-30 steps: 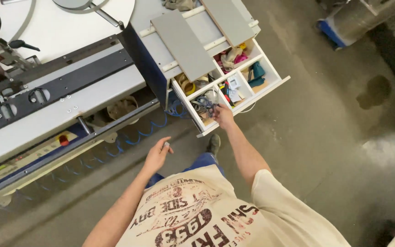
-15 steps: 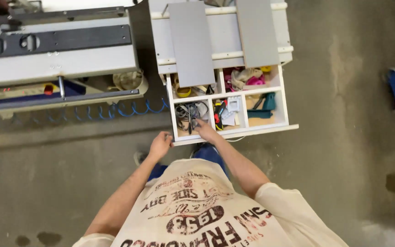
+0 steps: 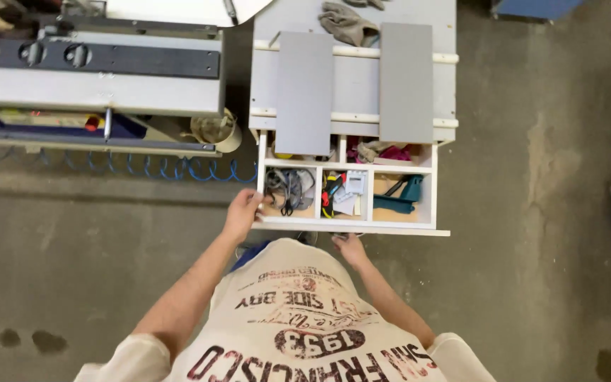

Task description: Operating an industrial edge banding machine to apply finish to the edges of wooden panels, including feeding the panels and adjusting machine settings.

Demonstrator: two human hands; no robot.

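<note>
**Both hands at the open drawer**

From the head camera, I look straight down on the white drawer [image 3: 351, 227], pulled out from the grey cabinet [image 3: 353, 78]. My left hand [image 3: 242, 214] grips the drawer's near left corner, fingers curled over the front edge. My right hand [image 3: 350, 247] sits just under the drawer's front lip; I cannot tell whether it is curled or flat. Inside the drawer, tangled cables [image 3: 288, 187] fill the left compartment and a teal tool [image 3: 403, 192] the right. Grey gloves [image 3: 346, 22] lie on the cabinet top.
</note>
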